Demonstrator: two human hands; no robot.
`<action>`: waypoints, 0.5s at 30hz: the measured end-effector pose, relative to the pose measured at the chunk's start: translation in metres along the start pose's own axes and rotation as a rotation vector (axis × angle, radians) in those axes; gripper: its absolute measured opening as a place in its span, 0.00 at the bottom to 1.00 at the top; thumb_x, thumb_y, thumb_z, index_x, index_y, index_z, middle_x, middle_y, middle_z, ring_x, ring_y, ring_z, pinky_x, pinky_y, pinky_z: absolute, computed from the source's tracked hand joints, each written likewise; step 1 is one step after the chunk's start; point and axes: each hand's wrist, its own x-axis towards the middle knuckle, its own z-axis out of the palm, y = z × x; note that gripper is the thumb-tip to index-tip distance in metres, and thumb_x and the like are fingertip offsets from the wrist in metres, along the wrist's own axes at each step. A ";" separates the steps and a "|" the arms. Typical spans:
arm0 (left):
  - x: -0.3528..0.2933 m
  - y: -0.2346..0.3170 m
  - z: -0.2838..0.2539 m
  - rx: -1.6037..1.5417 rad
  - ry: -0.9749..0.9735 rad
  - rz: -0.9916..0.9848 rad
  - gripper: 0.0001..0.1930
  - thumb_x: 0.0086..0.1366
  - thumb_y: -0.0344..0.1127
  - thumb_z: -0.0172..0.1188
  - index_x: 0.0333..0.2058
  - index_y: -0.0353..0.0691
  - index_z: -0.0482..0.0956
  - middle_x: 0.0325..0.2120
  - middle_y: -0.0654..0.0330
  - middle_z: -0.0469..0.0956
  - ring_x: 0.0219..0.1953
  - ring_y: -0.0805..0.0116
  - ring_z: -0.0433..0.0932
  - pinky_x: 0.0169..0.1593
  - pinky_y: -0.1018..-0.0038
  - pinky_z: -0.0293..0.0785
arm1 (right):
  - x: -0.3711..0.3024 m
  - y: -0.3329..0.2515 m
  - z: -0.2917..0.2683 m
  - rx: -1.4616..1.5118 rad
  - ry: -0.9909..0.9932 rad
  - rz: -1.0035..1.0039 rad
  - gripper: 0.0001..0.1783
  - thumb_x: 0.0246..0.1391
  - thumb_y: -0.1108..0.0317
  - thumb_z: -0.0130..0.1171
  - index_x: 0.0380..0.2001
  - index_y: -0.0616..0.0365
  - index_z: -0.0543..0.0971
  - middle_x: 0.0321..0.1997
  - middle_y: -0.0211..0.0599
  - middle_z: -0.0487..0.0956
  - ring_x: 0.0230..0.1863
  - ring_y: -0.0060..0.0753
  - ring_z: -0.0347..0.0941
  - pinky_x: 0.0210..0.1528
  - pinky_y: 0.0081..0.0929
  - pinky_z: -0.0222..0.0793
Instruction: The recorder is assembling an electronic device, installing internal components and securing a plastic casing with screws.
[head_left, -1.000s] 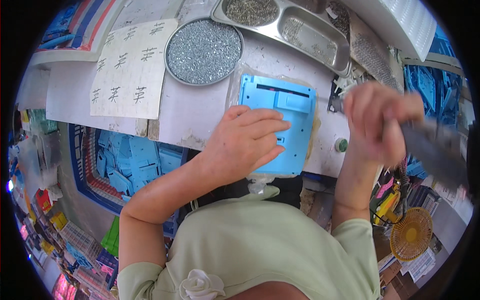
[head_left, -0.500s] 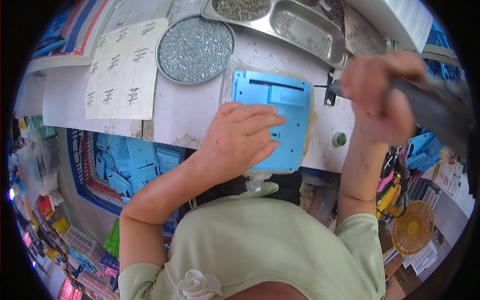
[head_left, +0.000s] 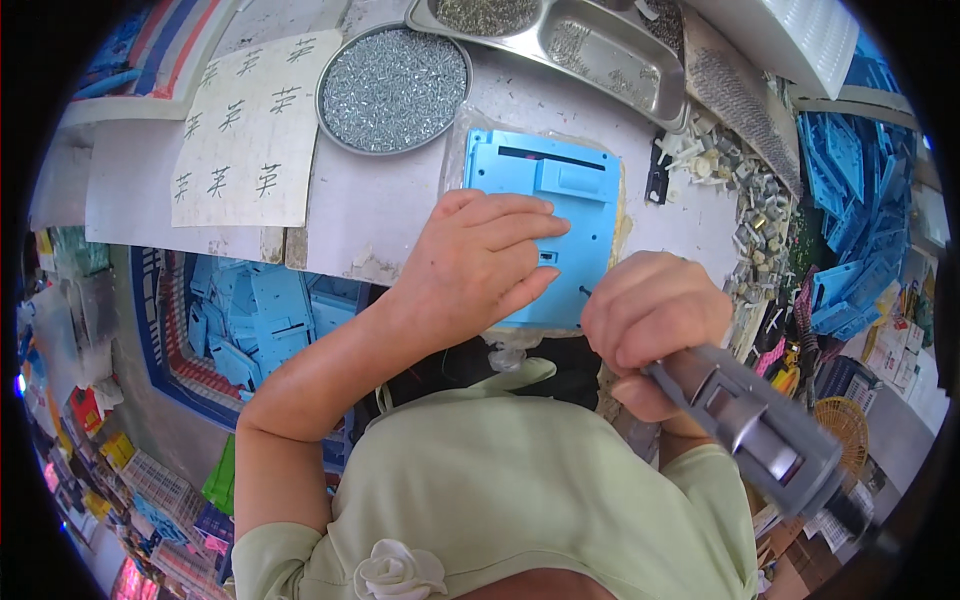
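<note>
A flat light-blue plastic casing [head_left: 582, 240] lies on a clear plastic sheet at the table's front edge. Across its left side rests my left hand [head_left: 480, 260], fingers stretched out and pressing flat on the surface. My right hand [head_left: 655, 310] grips a dark powered screwdriver [head_left: 750, 420], its body slanting back to the lower right. The tip of the thin bit is at the casing's right edge, near the lower corner; whether it sits in a screw hole I cannot tell.
A round metal tray [head_left: 463, 105] full of small screws stands beyond the casing, beside a divided steel tray [head_left: 678, 105] of small fasteners. Loose metal and white parts [head_left: 755, 225] lie at the right. A blue crate [head_left: 160, 345] of blue plastic pieces stands at the left, below table height.
My right hand has swung the screwdriver left and toward me, from beyond the casing's right side to its lower right edge. My left hand stays on the casing.
</note>
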 end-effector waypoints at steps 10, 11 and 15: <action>0.000 0.001 -0.002 0.013 -0.042 -0.020 0.11 0.53 0.33 0.71 0.24 0.43 0.74 0.51 0.65 0.83 0.55 0.66 0.79 0.49 0.64 0.68 | 0.064 0.023 -0.063 0.143 0.198 -0.065 0.17 0.58 0.67 0.67 0.41 0.60 0.69 0.20 0.32 0.72 0.20 0.24 0.66 0.27 0.28 0.69; -0.001 0.001 0.001 0.007 -0.031 -0.023 0.11 0.53 0.33 0.71 0.24 0.43 0.74 0.51 0.65 0.83 0.55 0.66 0.79 0.49 0.64 0.68 | 0.065 0.028 -0.063 0.140 0.180 -0.053 0.16 0.59 0.68 0.66 0.40 0.60 0.68 0.20 0.33 0.72 0.20 0.24 0.66 0.26 0.28 0.69; -0.001 -0.003 0.000 -0.010 -0.060 -0.033 0.12 0.53 0.34 0.71 0.25 0.44 0.74 0.52 0.65 0.82 0.56 0.66 0.78 0.50 0.64 0.67 | 0.065 0.032 -0.058 -0.103 0.152 0.044 0.15 0.61 0.62 0.63 0.35 0.56 0.68 0.17 0.28 0.70 0.18 0.23 0.64 0.25 0.28 0.65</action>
